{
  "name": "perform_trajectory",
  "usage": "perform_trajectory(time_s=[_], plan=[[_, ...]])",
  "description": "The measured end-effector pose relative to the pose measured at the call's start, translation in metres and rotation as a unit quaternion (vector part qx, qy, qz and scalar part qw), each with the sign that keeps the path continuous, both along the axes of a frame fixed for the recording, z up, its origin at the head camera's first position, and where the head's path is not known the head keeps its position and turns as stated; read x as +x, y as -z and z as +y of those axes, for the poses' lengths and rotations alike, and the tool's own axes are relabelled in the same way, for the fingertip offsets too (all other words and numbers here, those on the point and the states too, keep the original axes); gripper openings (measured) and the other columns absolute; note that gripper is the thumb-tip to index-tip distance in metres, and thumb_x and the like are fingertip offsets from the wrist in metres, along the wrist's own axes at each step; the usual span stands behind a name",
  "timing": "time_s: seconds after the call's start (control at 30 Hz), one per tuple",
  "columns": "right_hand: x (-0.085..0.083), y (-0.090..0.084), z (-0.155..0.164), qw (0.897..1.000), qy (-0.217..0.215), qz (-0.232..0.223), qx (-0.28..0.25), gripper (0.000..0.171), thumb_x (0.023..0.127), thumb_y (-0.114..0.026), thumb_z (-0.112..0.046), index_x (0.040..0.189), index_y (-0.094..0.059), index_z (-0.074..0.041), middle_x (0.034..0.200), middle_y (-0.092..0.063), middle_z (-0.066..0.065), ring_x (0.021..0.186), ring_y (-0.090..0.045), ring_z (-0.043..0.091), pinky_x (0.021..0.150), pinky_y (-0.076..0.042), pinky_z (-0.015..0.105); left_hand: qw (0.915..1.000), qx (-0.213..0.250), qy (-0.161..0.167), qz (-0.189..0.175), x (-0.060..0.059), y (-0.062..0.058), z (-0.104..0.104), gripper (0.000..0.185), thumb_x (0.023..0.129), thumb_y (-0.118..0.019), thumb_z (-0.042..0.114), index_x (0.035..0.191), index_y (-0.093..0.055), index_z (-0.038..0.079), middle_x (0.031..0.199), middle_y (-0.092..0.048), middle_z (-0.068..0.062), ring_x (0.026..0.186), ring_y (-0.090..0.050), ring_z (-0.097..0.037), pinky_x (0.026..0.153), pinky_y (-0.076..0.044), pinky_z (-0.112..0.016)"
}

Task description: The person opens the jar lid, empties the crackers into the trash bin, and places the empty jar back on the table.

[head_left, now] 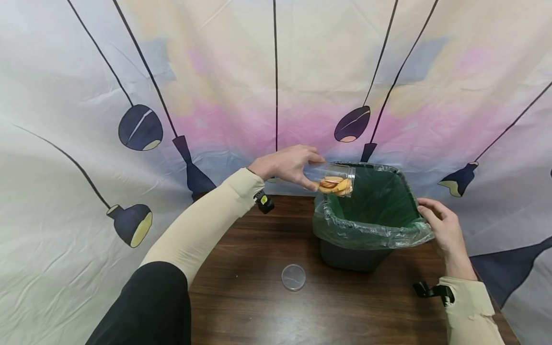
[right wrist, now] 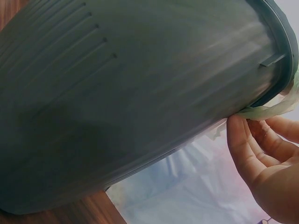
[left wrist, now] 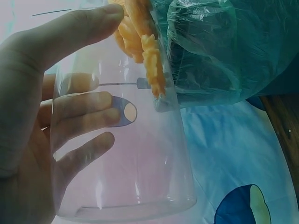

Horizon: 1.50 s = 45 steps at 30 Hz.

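Observation:
My left hand (head_left: 316,171) grips a clear plastic cup (head_left: 335,178) by its base and holds it tipped on its side over the left rim of a dark bin (head_left: 351,258). Round orange crackers (head_left: 335,184) lie near the cup's mouth. A green liner (head_left: 371,230) is folded over the bin's rim. In the left wrist view my thumb and fingers (left wrist: 84,116) wrap the cup (left wrist: 140,158), with the crackers (left wrist: 149,60) against the liner (left wrist: 224,51). My right hand (head_left: 433,215) rests at the bin's right rim; its fingers (right wrist: 252,140) touch the liner's edge (right wrist: 266,112) beside the bin wall (right wrist: 131,93).
A round clear lid (head_left: 293,277) lies flat on the brown wooden table (head_left: 258,311) in front of the bin. A patterned cloth backdrop (head_left: 215,96) hangs close behind the table and bin.

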State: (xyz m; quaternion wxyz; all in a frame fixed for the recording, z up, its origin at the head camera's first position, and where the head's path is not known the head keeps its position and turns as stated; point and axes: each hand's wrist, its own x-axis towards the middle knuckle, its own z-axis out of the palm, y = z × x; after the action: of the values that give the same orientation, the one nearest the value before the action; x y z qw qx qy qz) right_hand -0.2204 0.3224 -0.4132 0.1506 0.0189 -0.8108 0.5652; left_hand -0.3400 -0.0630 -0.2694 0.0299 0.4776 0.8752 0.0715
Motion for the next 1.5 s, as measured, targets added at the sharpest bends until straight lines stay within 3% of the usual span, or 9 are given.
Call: perform_trajectory(time_s=[0.4,0.7,0.87,1.5], plan=[[0.000,0.000,-0.001,1.000,-0.003,0.003,-0.012,0.033,0.099,-0.056,-0.021,0.128,-0.060,-0.006,0.109,-0.055,-0.026,0.100,-0.050,-0.007,0.076,-0.039,0.008,0.9994,0.028,-0.003,-0.017,0.000,0.003,-0.006,0.075,0.079,-0.076,0.051,0.139,-0.054,0.012,0.119,-0.056,-0.003,0.097,-0.051,-0.020,0.083,-0.044,-0.035],[0.000,0.001,0.000,1.000,0.001,-0.002,-0.004,0.032,0.099,-0.056,-0.022,0.128,-0.061,-0.008,0.109,-0.055,-0.028,0.100,-0.050,-0.007,0.075,-0.039,0.008,0.9993,0.035,0.005,-0.014,0.000,0.005,-0.007,0.076,0.078,-0.076,0.052,0.137,-0.055,0.010,0.119,-0.058,-0.005,0.103,-0.053,-0.021,0.090,-0.043,-0.036],[0.000,0.000,0.000,1.000,0.005,0.000,-0.002,0.032,0.100,-0.055,-0.022,0.128,-0.061,-0.008,0.109,-0.055,-0.028,0.099,-0.050,-0.006,0.075,-0.039,0.009,0.9990,0.041,0.007,-0.018,0.000,0.004,-0.004,0.075,0.078,-0.076,0.050,0.138,-0.055,0.010,0.119,-0.058,-0.005,0.097,-0.050,-0.018,0.084,-0.043,-0.034],[-0.001,0.001,0.001,1.000,0.004,0.003,-0.001,0.031,0.099,-0.056,-0.021,0.127,-0.061,-0.007,0.109,-0.055,-0.027,0.099,-0.050,-0.007,0.075,-0.039,0.008,0.9997,-0.020,0.000,0.017,0.004,-0.011,0.007,0.081,0.077,-0.075,0.055,0.142,-0.050,0.014,0.129,-0.053,-0.003,0.110,-0.052,-0.016,0.091,-0.046,-0.033]])
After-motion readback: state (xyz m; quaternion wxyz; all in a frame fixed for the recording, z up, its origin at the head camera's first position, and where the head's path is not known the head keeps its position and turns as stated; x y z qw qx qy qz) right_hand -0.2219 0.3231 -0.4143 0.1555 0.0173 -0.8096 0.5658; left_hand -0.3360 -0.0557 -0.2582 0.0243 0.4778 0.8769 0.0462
